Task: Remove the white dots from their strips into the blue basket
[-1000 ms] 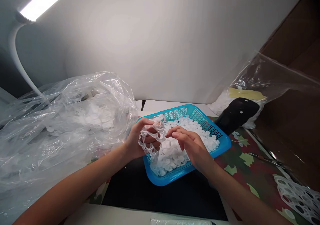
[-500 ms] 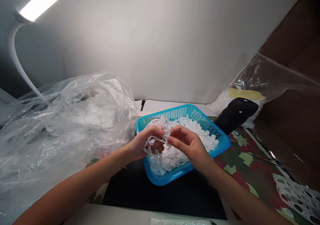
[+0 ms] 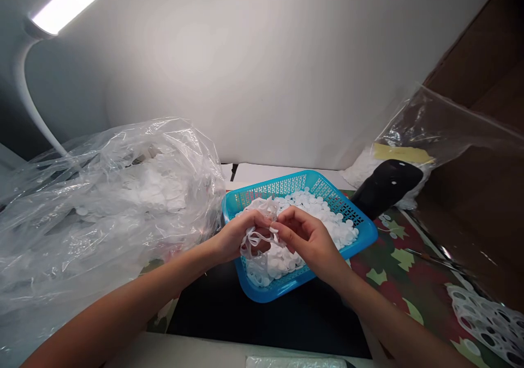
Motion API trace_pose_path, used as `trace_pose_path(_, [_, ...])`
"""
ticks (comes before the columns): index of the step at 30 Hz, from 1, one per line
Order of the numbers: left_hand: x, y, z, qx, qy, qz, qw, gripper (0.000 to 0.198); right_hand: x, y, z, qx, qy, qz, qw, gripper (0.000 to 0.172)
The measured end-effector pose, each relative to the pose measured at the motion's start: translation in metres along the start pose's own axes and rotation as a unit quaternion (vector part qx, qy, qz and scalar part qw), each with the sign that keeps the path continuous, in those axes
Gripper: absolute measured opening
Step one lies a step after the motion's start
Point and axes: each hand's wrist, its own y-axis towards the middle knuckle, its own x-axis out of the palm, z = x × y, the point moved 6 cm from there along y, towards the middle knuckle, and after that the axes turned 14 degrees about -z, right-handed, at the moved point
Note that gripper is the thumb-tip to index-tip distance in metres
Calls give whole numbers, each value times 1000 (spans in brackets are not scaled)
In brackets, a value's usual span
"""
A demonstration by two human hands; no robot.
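- The left hand point(image 3: 235, 239) is mostly closed. Its fingers curl around a bunch of thin white plastic web with round holes point(image 3: 257, 267) and hold it tight.
- The right hand point(image 3: 307, 242) is partly open. Its thumb and first finger pinch together at the same web, close to the left hand.
- The two hands are very close, and the web sits between them, right above the basket.
- Part of the web hangs down and nearly reaches the small white discs point(image 3: 327, 226).
- The discs lie in a big pile in a blue plastic basket point(image 3: 286, 288), which has little holes in its sides.
- The basket sits on a black mat point(image 3: 262, 313).
- A big clear plastic bag point(image 3: 102, 215) full of white discs lies to the left of the basket.
- A black thing point(image 3: 387, 188) leans on a clear bag point(image 3: 426, 122) to the right.
- More white web with holes point(image 3: 487, 324) lies on a leaf-print cloth point(image 3: 393, 280).
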Motion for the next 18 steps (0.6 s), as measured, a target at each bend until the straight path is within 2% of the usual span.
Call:
trace_pose_path(4, [0,2,-2,-13,-23,-29,999,29,-1,0,3,8,2,2,1000,18])
trace_pose_path(13, [4,1,2,-24,17,4,1000,27,-6,-2,9,22,-22,25,999,17])
trace_pose_path(18, [4,1,0,-24,21,-5,999,28,-5,-4,7,19,-27,30,999,16])
